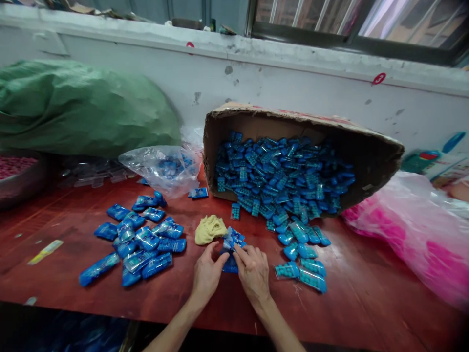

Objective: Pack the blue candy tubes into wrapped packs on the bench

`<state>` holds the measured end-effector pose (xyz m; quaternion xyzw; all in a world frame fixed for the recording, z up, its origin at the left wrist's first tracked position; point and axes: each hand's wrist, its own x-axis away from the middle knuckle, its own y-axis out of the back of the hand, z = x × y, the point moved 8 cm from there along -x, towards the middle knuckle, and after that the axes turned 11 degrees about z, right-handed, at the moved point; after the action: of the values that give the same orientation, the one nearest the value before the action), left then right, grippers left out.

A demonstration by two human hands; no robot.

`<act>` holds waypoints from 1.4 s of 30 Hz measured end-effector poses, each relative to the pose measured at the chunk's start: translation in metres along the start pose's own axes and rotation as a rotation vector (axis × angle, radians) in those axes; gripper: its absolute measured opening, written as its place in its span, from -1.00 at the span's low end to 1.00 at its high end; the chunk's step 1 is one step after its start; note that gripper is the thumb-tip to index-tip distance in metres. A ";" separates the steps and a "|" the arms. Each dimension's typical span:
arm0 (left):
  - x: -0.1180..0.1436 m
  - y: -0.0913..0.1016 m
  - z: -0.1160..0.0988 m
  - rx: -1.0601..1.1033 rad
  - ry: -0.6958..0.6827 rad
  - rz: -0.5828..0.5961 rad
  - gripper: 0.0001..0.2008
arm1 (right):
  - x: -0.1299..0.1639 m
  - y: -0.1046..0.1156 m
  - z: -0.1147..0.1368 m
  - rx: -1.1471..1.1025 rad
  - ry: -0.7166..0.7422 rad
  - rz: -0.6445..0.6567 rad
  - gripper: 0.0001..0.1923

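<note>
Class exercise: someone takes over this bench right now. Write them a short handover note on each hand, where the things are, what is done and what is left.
Left hand and right hand: both grip one small blue plastic packet together on the red wooden table.
Yellow crumpled cloth: just behind the hands.
Done: pile of blue packets lies left of the hands.
Left: the tipped cardboard box holds many more, some spilled out before it.

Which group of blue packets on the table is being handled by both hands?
The small bunch of blue packets beside the yellow lump; left hand and right hand pinch it.
</note>
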<state>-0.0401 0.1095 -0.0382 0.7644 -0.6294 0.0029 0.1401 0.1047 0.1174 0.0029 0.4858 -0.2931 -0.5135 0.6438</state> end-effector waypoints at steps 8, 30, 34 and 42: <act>-0.004 -0.017 0.009 0.310 0.145 0.171 -0.76 | -0.001 -0.009 -0.017 -0.615 -0.009 0.002 -0.65; 0.013 -0.013 0.028 0.683 0.297 0.105 -0.67 | -0.009 0.001 -0.026 -0.029 -0.226 0.049 -0.71; 0.012 -0.011 0.031 0.654 0.270 0.073 -0.67 | -0.007 -0.002 -0.022 0.052 -0.140 0.100 -0.73; 0.008 0.001 0.012 0.722 0.212 0.035 -0.67 | -0.003 -0.019 -0.016 0.084 -0.129 0.092 -0.81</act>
<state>-0.0411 0.0988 -0.0479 0.7490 -0.5830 0.3061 -0.0742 0.1110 0.1253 -0.0200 0.4642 -0.3771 -0.5009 0.6256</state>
